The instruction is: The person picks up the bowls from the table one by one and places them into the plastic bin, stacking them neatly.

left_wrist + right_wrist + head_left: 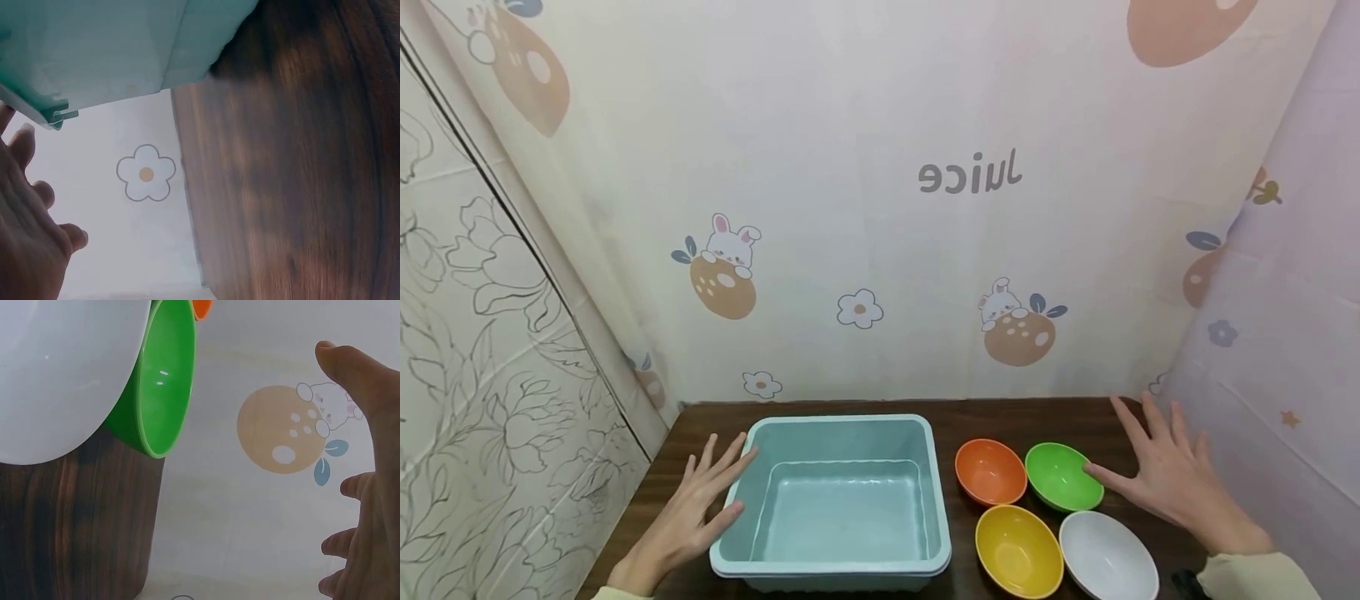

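A pale teal plastic basin (pixel 842 508) stands on the dark wooden table, with nothing inside it. My left hand (pixel 688 508) is at the basin's left rim, fingers spread and holding nothing; in the left wrist view the same hand (pixel 28 219) appears below the basin's side (pixel 106 50). To the basin's right four bowls sit close together: orange (pixel 990 472), green (pixel 1064 476), yellow (pixel 1019 552) and white (pixel 1108 556). Beside the green bowl my right hand (pixel 1172 471) is spread wide, its thumb overlapping that bowl's rim in the head view. Nothing is between its fingers.
The dark wood tabletop (pixel 940 408) ends at a printed curtain (pixel 865 208) behind it. Another patterned cloth (pixel 1285 333) hangs at the right, and a flower-line panel (pixel 497 333) rises on the left. A dark band (pixel 1187 585) is around the right wrist.
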Demonstrator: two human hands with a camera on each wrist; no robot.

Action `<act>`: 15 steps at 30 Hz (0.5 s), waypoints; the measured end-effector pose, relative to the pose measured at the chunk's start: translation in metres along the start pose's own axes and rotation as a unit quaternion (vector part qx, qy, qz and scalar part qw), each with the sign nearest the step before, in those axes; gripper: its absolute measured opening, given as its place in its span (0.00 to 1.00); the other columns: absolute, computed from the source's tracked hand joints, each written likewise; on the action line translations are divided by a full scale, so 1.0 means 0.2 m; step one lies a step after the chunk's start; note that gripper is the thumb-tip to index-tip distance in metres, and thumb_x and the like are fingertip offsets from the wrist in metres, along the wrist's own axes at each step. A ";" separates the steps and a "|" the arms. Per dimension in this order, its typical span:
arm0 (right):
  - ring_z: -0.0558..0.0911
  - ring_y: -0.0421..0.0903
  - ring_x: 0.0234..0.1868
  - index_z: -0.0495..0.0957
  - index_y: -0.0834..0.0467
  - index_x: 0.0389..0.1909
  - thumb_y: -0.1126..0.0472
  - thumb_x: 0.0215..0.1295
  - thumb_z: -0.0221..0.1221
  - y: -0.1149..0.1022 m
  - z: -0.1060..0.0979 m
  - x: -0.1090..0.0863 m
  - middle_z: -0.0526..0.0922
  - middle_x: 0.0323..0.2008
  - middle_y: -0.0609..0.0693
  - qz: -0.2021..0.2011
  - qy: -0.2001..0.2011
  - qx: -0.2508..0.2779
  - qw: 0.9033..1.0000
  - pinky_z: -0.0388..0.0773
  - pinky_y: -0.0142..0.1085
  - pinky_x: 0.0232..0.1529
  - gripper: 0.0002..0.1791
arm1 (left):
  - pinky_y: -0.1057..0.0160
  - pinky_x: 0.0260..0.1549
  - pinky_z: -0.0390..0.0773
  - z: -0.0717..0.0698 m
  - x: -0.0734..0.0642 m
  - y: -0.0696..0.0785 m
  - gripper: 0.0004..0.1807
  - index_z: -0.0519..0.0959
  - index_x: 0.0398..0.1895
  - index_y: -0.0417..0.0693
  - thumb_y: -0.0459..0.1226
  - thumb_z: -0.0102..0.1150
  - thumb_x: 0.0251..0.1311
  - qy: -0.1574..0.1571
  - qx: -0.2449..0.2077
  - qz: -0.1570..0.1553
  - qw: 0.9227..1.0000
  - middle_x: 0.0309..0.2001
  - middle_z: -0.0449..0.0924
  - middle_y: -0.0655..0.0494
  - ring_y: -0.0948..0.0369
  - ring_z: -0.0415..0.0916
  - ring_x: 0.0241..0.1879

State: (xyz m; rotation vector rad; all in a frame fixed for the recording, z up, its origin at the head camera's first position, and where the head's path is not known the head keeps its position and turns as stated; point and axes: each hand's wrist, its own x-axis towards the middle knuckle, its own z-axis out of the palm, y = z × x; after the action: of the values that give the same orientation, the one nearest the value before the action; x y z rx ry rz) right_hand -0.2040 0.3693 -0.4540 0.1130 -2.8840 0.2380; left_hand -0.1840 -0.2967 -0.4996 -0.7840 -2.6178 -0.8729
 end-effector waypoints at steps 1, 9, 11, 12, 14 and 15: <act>0.37 0.87 0.73 0.35 0.48 0.84 0.24 0.57 0.61 -0.01 0.00 0.00 0.33 0.80 0.74 -0.001 -0.002 -0.005 1.000 0.39 0.88 0.57 0.67 | 0.14 0.63 0.36 0.00 -0.01 0.00 0.36 0.64 0.79 0.57 0.39 0.58 0.67 0.000 0.000 0.001 1.000 0.83 0.52 0.50 0.38 0.29 0.82; 0.36 0.84 0.75 0.33 0.47 0.84 0.25 0.56 0.63 -0.03 0.00 -0.01 0.32 0.81 0.70 -0.016 -0.004 -0.006 1.000 0.39 0.88 0.57 0.67 | 0.22 0.71 0.36 0.01 -0.06 -0.01 0.36 0.63 0.79 0.55 0.37 0.57 0.67 0.003 -0.014 0.019 1.000 0.82 0.55 0.46 0.46 0.31 0.83; 0.36 0.84 0.75 0.34 0.46 0.84 0.25 0.56 0.63 -0.02 0.00 -0.01 0.33 0.81 0.71 -0.018 -0.002 -0.006 1.000 0.40 0.88 0.57 0.67 | 0.26 0.74 0.35 0.01 -0.06 -0.02 0.36 0.63 0.80 0.55 0.37 0.57 0.67 0.005 -0.015 0.019 1.000 0.82 0.54 0.49 0.47 0.31 0.83; 0.36 0.84 0.75 0.34 0.46 0.84 0.25 0.56 0.63 -0.03 0.00 -0.01 0.33 0.81 0.71 -0.019 -0.004 -0.006 1.000 0.40 0.88 0.57 0.67 | 0.28 0.75 0.34 0.02 -0.06 -0.02 0.36 0.63 0.80 0.55 0.37 0.57 0.67 0.006 -0.016 0.018 1.000 0.82 0.54 0.50 0.47 0.31 0.83; 0.37 0.84 0.75 0.35 0.47 0.84 0.24 0.55 0.63 -0.04 0.00 -0.01 0.36 0.81 0.72 -0.025 -0.006 -0.011 1.000 0.41 0.88 0.57 0.67 | 0.28 0.75 0.34 0.02 -0.07 -0.02 0.36 0.63 0.79 0.54 0.36 0.57 0.67 0.010 -0.020 0.019 1.000 0.82 0.54 0.50 0.46 0.31 0.83; 0.38 0.84 0.75 0.35 0.47 0.84 0.24 0.55 0.63 -0.04 -0.01 -0.01 0.37 0.80 0.73 -0.029 -0.009 -0.016 0.999 0.43 0.88 0.56 0.67 | 0.26 0.74 0.34 0.03 -0.07 -0.02 0.36 0.63 0.79 0.54 0.36 0.57 0.67 0.010 -0.024 0.018 1.000 0.82 0.54 0.51 0.46 0.30 0.83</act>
State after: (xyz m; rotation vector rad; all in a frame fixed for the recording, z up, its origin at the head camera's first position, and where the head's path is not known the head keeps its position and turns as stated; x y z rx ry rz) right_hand -0.2007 0.3618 -0.4524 0.1930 -2.8961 0.1818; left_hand -0.1759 -0.3014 -0.5111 -0.8283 -2.5666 -0.9304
